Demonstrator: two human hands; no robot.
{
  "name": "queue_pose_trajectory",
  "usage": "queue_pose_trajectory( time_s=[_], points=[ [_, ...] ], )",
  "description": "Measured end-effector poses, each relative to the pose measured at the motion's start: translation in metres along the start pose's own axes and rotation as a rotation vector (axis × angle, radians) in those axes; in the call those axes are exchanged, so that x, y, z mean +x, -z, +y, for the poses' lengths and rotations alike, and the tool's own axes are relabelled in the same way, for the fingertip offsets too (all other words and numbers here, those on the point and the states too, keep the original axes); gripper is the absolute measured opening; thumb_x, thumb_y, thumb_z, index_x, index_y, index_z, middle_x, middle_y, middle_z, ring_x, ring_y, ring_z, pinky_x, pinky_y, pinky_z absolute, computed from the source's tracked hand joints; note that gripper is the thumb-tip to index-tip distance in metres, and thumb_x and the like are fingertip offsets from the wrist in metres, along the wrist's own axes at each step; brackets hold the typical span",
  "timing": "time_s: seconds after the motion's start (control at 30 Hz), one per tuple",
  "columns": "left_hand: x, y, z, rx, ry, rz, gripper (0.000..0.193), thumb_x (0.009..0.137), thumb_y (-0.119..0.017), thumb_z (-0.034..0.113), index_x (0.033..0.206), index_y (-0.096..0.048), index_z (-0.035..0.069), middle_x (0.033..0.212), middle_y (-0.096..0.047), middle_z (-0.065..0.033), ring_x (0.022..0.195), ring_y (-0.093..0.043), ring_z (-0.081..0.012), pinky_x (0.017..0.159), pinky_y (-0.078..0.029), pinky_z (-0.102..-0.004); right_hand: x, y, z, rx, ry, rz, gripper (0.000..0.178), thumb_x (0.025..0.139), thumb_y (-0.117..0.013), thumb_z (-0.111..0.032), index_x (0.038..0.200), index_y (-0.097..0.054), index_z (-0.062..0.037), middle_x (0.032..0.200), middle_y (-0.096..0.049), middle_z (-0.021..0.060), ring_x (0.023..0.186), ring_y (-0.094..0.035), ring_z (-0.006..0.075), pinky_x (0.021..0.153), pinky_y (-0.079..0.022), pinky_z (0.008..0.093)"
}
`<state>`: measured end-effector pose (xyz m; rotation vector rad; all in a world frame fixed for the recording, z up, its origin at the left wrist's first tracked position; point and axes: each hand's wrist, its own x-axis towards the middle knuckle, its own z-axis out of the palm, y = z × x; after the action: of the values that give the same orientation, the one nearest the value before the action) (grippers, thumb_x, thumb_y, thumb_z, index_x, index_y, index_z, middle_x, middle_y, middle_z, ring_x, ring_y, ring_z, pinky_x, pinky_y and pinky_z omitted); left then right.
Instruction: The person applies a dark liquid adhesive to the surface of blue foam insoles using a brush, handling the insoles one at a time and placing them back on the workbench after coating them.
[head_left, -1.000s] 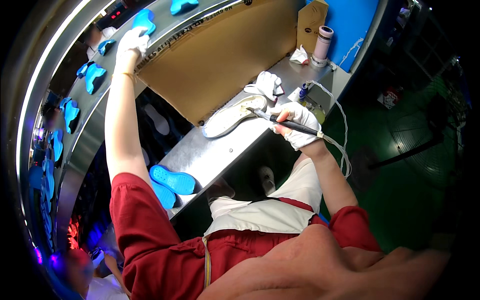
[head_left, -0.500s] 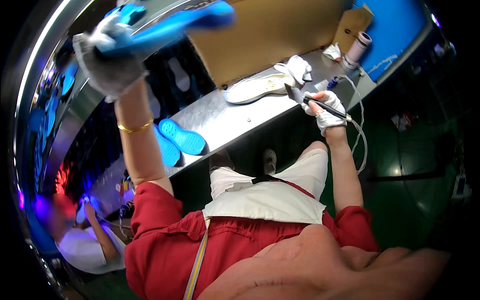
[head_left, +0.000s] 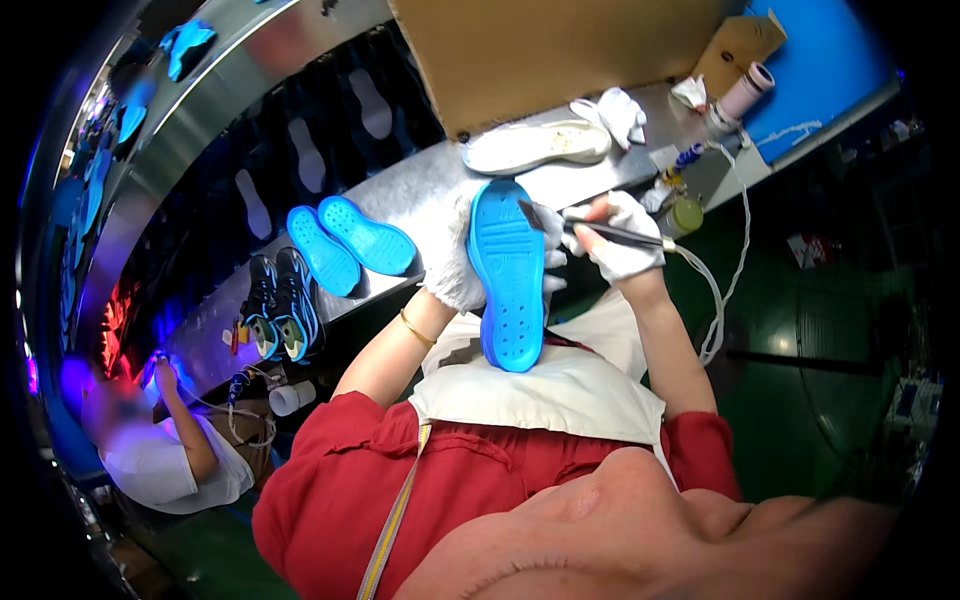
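A blue shoe sole (head_left: 510, 285) lies lengthwise in front of my apron, its inner face with rows of small holes turned up. My left hand (head_left: 456, 268), in a white glove, is closed around it from the left, with fingertips showing past its right edge. In my right hand (head_left: 625, 258), gloved with some fingertips bare, is a black-handled brush (head_left: 636, 238) with a pale hose at its rear end. The flat brush tip is over the sole's upper right edge; whether it touches cannot be made out.
Two blue soles (head_left: 365, 240) lie on the metal bench (head_left: 440, 170), left of a white shoe-shaped piece (head_left: 540, 147). Dark sneakers (head_left: 292, 305) stand further left. A cardboard panel (head_left: 560, 60) rises behind. A pink bottle (head_left: 745, 92) and yellowish jar (head_left: 684, 216) stand right. Another person (head_left: 170, 450) sits lower left.
My left hand has brought the blue sole from the far upper left down in front of me. The brush in my right hand has shifted slightly and now meets the sole's edge in view.
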<state>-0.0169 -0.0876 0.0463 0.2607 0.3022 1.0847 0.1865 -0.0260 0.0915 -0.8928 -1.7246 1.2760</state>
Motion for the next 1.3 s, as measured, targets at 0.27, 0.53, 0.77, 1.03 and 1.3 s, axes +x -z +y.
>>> queue_pose_trajectory(
  time_s=[0.27,0.53,0.77,1.03,1.3],
  points=[
    [0.077,0.017,-0.039,0.010,-0.422,0.366,0.078,0.082,-0.044,0.071,0.124,-0.049,0.005,0.107,-0.061,-0.0143,0.095,-0.062,-0.0253,0.085,-0.054,-0.0404,0.029,-0.010,0.040,0.031,0.278,0.169,0.018,0.081,-0.063,0.008,0.095,-0.055,-0.0006,0.079,-0.063,0.0064,0.070,-0.062,0.0096,0.064,-0.051,0.0223],
    [0.087,0.049,-0.029,0.029,-0.380,0.311,0.070,0.083,-0.051,0.066,0.125,-0.050,0.009,0.115,-0.058,-0.0093,0.099,-0.059,-0.0214,0.089,-0.050,-0.0355,0.024,-0.008,0.060,-0.029,0.041,0.107,0.023,0.074,-0.068,-0.001,0.094,-0.056,-0.0037,0.078,-0.062,0.0086,0.062,-0.063,0.0161,0.058,-0.050,0.0265],
    [0.083,0.056,-0.016,0.081,-0.335,0.225,0.069,0.087,-0.048,0.061,0.129,-0.049,0.006,0.120,-0.058,-0.0152,0.105,-0.058,-0.0293,0.095,-0.046,-0.0440,0.006,-0.017,0.078,-0.048,0.117,0.076,0.021,0.069,-0.071,-0.004,0.086,-0.058,-0.0081,0.077,-0.058,0.0081,0.066,-0.061,0.0229,0.059,-0.050,0.0311],
    [0.060,0.046,-0.021,0.055,0.001,0.169,0.094,0.081,-0.026,0.079,0.136,-0.039,0.005,0.122,-0.054,-0.0240,0.109,-0.057,-0.0367,0.097,-0.045,-0.0495,-0.018,-0.005,0.078,0.330,-0.059,-0.043,0.013,0.079,-0.064,0.006,0.084,-0.055,-0.0022,0.084,-0.064,0.0114,0.067,-0.064,0.0114,0.062,-0.053,0.0248],
    [0.075,0.055,-0.035,0.274,0.035,0.148,0.092,0.079,-0.029,0.078,0.138,-0.036,0.007,0.125,-0.053,-0.0180,0.109,-0.057,-0.0272,0.090,-0.051,-0.0403,-0.019,0.010,0.076,0.402,-0.105,-0.058,0.007,0.085,-0.061,0.001,0.088,-0.055,0.0000,0.081,-0.064,0.0092,0.066,-0.063,0.0104,0.061,-0.052,0.0238]
  ],
)
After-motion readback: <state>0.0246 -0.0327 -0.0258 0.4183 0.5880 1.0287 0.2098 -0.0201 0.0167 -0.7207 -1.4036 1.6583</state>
